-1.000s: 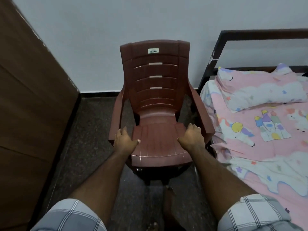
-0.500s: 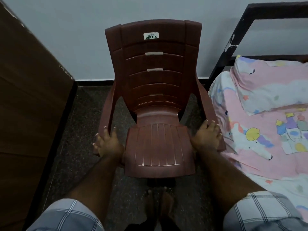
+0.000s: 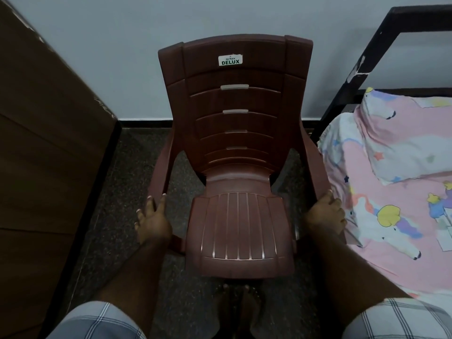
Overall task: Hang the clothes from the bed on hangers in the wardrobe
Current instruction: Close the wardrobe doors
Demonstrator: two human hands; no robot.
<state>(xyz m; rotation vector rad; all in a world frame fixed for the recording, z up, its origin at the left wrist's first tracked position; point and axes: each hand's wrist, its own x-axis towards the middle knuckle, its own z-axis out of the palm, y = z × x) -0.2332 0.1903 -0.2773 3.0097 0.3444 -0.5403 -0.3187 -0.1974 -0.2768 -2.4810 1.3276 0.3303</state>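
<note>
nearest to us we see our own bare feet [image 3: 241, 304] on the dark speckled floor [image 3: 122, 216], tucked just under the front edge of a maroon plastic chair [image 3: 238, 228]. our left hand [image 3: 152, 217] lies on the chair's left armrest with fingers spread and mostly straight, a released grip that holds nothing. our right hand [image 3: 326, 212] sits on the right armrest with its fingers curled over the outer edge, so that grip is grasping the chair. to the right, just beside the chair, is the bed [image 3: 391, 216] with its pink cartoon sheet and a pillow [image 3: 403, 143] by the black frame; we see no clothes on the part of it in view. to the left stands a brown wooden panel [image 3: 49, 143], which we judge to be the wardrobe's side, its doors out of sight. beyond is the pale wall [image 3: 122, 57]. we judge the task barely begun: no garment picked up, no hanger in sight, and all the hanging left to do.
</note>
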